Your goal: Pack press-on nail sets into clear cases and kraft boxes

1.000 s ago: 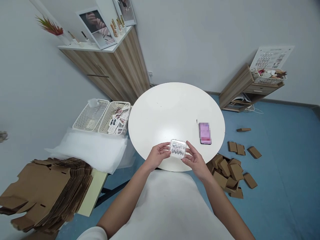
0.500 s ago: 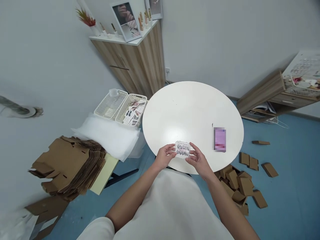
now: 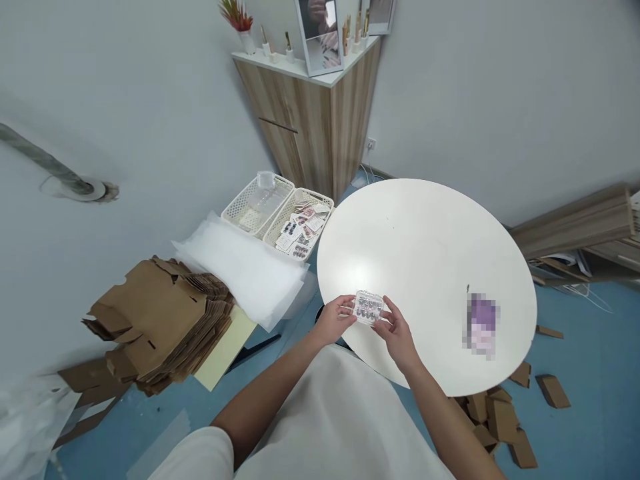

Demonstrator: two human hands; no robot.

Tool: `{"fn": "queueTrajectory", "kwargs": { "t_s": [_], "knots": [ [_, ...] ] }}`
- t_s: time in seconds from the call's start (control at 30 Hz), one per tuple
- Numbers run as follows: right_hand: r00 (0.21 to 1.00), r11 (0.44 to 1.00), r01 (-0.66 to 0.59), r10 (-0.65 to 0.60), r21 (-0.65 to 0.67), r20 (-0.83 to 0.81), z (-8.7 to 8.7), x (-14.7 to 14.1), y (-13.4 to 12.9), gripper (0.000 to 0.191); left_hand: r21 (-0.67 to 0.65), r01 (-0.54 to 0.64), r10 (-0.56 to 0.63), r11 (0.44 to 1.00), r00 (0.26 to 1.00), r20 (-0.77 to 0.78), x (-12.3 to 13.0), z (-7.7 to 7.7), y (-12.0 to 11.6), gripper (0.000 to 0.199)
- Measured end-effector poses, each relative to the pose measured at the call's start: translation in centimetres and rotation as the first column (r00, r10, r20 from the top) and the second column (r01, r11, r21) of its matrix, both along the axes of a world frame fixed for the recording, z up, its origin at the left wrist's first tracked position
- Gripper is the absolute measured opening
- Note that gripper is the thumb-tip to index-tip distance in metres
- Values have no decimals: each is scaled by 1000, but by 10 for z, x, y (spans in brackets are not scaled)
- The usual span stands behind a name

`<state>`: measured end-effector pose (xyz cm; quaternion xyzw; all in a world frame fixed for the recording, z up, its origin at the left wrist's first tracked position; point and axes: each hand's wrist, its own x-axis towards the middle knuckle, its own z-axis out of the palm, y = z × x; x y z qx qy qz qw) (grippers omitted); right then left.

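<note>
Between my two hands is a small clear plastic box of press-on nails (image 3: 369, 308), held over the near edge of the round white table (image 3: 425, 233). Rows of dark, shiny nails show through it. My left hand (image 3: 336, 320) grips its left side with thumb and fingers. On the opposite side, my right hand (image 3: 397, 333) pinches the right edge. A blurred-out purple rectangle (image 3: 483, 323) lies on the table to the right, too pixelated to name.
Left of the table stand a white basket of nail cards (image 3: 300, 227) and a basket with clear plastic boxes (image 3: 257, 203). White foam sheets (image 3: 245, 267) and flattened cardboard boxes (image 3: 155, 313) lie nearer. Folded brown boxes (image 3: 503, 417) are on the floor at right. A wooden cabinet (image 3: 310, 127) fills the corner.
My view has turned left, so the table, baskets and cabinet sit further right in the picture. Both hands keep hold of the nail box, which is tilted slightly differently.
</note>
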<state>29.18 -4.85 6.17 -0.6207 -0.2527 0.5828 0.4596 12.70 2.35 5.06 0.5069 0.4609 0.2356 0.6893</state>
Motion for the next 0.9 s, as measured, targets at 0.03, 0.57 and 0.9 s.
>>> {"fn": "queueTrajectory", "kwargs": {
  "t_s": [0.03, 0.57, 0.9],
  "knots": [
    [1000, 1000, -3, 3, 4, 12, -3, -5, 8, 67, 4, 1, -1, 1000, 1000, -7, -4, -4, 8, 46],
    [963, 986, 121, -89, -111, 254, -85, -61, 150, 53, 79, -33, 53, 996, 962, -268, -30, -89, 127, 51],
    [881, 991, 58, 8, -125, 473, -109, -60, 197, 60, 5, 40, -34, 999, 904, -426, -17, -96, 158, 75]
  ]
}}
